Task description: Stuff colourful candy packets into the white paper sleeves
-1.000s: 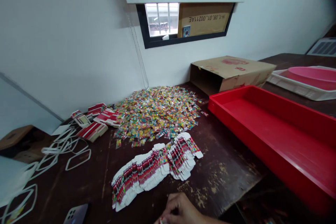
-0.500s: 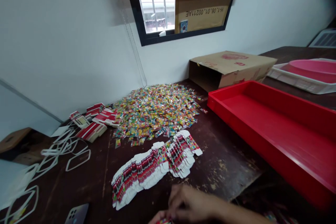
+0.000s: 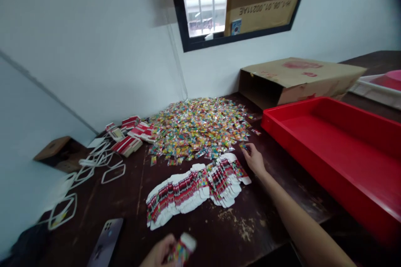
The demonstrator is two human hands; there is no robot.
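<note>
My left hand (image 3: 161, 252), at the bottom edge, grips a small printed carton (image 3: 181, 251) with a white flap; both are blurred. My right hand (image 3: 254, 159) reaches out to the right side of a large heap of small candy packets (image 3: 200, 127), its fingers closed on a small candy packet (image 3: 243, 146). Between the hands lies a long overlapping row of flattened red and white cartons (image 3: 178, 194), fanned across the dark table (image 3: 131, 200).
A red tray (image 3: 328, 146) stands on the right, with an open cardboard box (image 3: 300, 77) behind it. Bundled red-and-white cards (image 3: 127, 146), loose white straps (image 3: 98, 160) and a phone (image 3: 106, 242) lie on the left. The wall (image 3: 125, 50) rises behind the heap.
My right hand has moved from beside my left hand, up and right to the heap's edge. The carton in my left hand now shows more fully. The view has swung left.
</note>
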